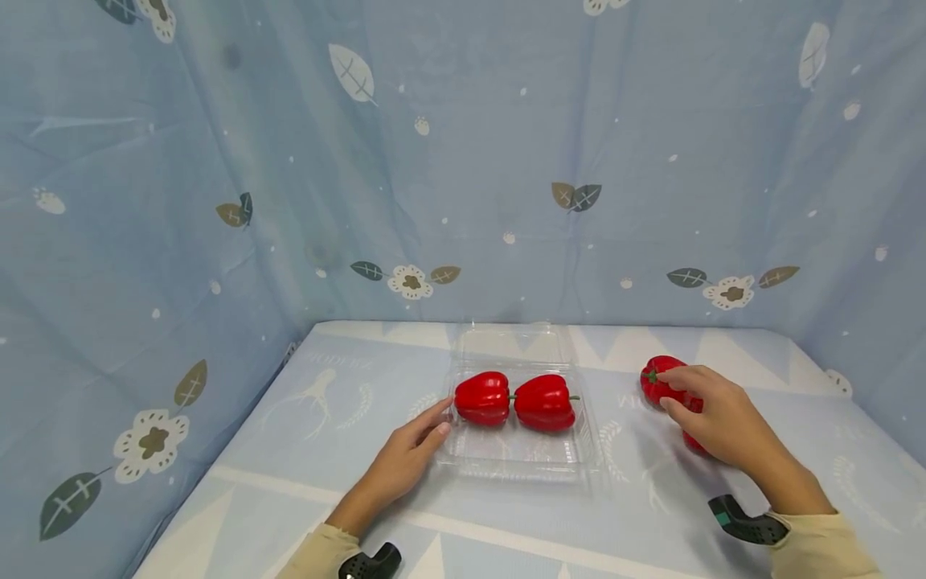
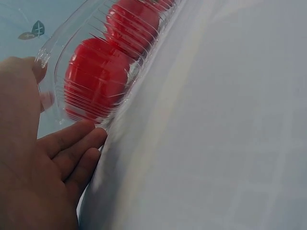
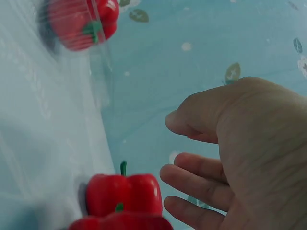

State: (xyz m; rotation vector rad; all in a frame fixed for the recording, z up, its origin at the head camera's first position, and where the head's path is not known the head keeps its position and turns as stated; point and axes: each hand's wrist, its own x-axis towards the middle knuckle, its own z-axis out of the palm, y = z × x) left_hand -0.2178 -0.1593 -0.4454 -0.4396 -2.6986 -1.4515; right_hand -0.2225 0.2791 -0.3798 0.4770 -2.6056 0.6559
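A clear plastic clamshell tray (image 1: 521, 462) lies open on the table with two red bell peppers in it, one on the left (image 1: 482, 398) and one on the right (image 1: 544, 402). My left hand (image 1: 437, 424) rests flat beside the tray. Its straight fingers (image 2: 81, 139) touch the tray's left edge, next to the left pepper (image 2: 93, 79). Two more red peppers lie right of the tray, one (image 1: 657, 379) behind the other (image 1: 690, 441). My right hand (image 1: 665, 390) reaches over them with fingers loosely spread. In the right wrist view this hand (image 3: 168, 146) is close to the pepper (image 3: 124, 194), with a small gap.
The table (image 1: 325, 418) has a pale blue patterned cloth. Blue flowered curtains (image 1: 181, 241) close it in at the back and on both sides. The tray's clear lid (image 1: 510, 344) lies open toward the back.
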